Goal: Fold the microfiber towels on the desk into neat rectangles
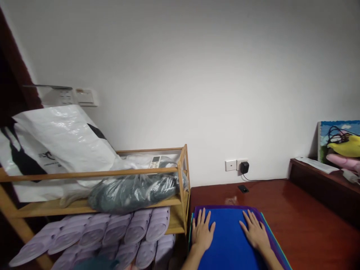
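Observation:
A stack of thin coloured sheets lies on the reddish-brown desk, with a blue sheet (225,236) on top. Below it a purple sheet (254,208) shows along the far and right edges, and thin green and light-blue edges peek out at the sides. My left hand (201,231) lies flat on the stack's left side, fingers spread and pointing away from me. On the right side my right hand (255,231) rests palm down, its fingers also apart. Neither hand holds anything. The near end of the stack is cut off by the frame.
A wooden shoe rack (181,187) stands at the left, holding lilac slippers (135,227), a plastic-wrapped dark bundle (135,191) and a white bag (62,138). A black plug (244,167) sits in a wall socket behind the desk (270,202). A raised ledge (315,183) borders the right.

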A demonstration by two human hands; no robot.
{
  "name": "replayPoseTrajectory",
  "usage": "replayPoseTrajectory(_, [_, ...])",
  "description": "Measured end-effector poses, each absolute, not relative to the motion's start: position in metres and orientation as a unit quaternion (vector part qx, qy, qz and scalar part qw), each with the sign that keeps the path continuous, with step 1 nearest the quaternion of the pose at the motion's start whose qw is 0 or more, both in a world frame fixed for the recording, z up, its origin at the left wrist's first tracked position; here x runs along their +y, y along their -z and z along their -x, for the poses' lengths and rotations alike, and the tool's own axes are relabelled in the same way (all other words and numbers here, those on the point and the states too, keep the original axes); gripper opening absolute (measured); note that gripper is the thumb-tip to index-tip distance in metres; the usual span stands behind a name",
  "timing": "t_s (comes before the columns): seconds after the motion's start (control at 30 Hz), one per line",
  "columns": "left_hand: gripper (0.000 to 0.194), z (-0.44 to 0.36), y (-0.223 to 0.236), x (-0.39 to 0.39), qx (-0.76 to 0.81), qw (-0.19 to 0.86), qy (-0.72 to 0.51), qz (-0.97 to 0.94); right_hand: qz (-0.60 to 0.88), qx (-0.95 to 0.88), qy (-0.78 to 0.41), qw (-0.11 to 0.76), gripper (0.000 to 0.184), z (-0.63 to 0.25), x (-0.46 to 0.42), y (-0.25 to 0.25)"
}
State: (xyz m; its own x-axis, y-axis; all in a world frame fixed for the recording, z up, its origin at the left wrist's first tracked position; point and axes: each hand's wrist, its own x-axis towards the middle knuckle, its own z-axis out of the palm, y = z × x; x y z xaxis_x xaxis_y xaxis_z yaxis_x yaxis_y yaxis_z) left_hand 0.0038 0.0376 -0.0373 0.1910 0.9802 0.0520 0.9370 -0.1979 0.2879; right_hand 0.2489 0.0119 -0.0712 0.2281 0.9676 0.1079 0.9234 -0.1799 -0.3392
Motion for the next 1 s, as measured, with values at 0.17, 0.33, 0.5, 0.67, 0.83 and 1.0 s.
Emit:
replayPoseTrajectory(0.17, [0.059,0.003,0.037,0.037,0.655,0.085,-0.106,-0.743,0.784,-0.591,-0.073,0.176,0.072,-0.273,0.005,0.08])
replayPoseTrajectory(0.33, [0.059,0.003,0.036,0.022,0.652,0.088,-0.103,-0.746,0.783,-0.593,-0.077,0.171,0.073,-0.265,-0.009,0.077])
replayPoseTrajectory(0.5, [0.06,0.006,0.031,-0.003,0.654,0.09,-0.1,-0.745,0.783,-0.591,-0.065,0.18,0.073,-0.266,-0.029,0.083])
replayPoseTrajectory(0.67, [0.06,0.009,0.031,-0.032,0.659,0.087,-0.105,-0.739,0.767,-0.609,-0.075,0.189,0.073,-0.275,-0.055,0.086])
replayPoseTrajectory(0.83, [0.06,0.013,0.029,-0.061,0.66,0.092,-0.106,-0.738,0.769,-0.604,-0.097,0.184,0.073,-0.279,-0.093,0.08])
replayPoseTrajectory(1.0, [0.06,0.02,0.023,-0.089,0.649,0.098,-0.107,-0.747,0.77,-0.591,-0.114,0.211,0.073,-0.271,-0.142,0.077])
